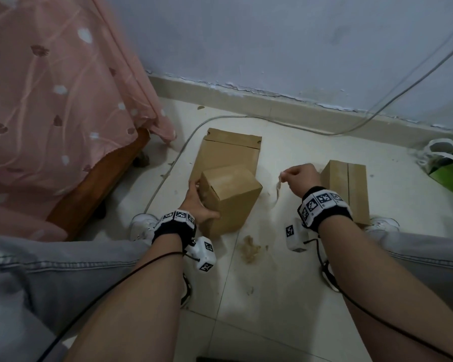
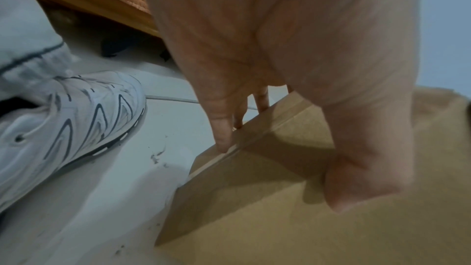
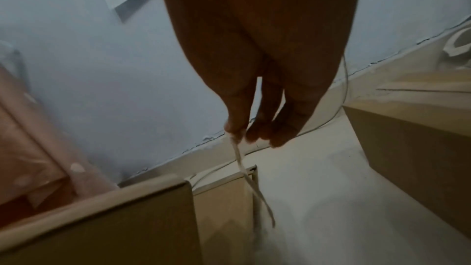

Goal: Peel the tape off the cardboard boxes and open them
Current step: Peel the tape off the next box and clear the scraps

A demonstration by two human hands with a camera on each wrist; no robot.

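A small brown cardboard box (image 1: 228, 197) stands tilted on the floor between my feet. My left hand (image 1: 198, 202) grips its left side, thumb on the near face and fingers (image 2: 224, 128) along the far edge of the box (image 2: 280, 198). My right hand (image 1: 296, 177) is raised to the right of it and pinches a thin strip of clear tape (image 1: 277, 190) that hangs loose below the fingers; in the right wrist view the tape (image 3: 251, 180) dangles from the right hand (image 3: 244, 132). A flat box (image 1: 228, 150) lies behind. Another box (image 1: 348, 186) stands right.
A crumpled wad of peeled tape (image 1: 249, 248) lies on the tiled floor. A grey cable (image 1: 168, 171) runs along the floor and up the wall. A bed with pink cover (image 1: 50, 100) stands left. A green bag (image 1: 447, 165) sits far right. My white shoes (image 1: 141, 226) flank the boxes.
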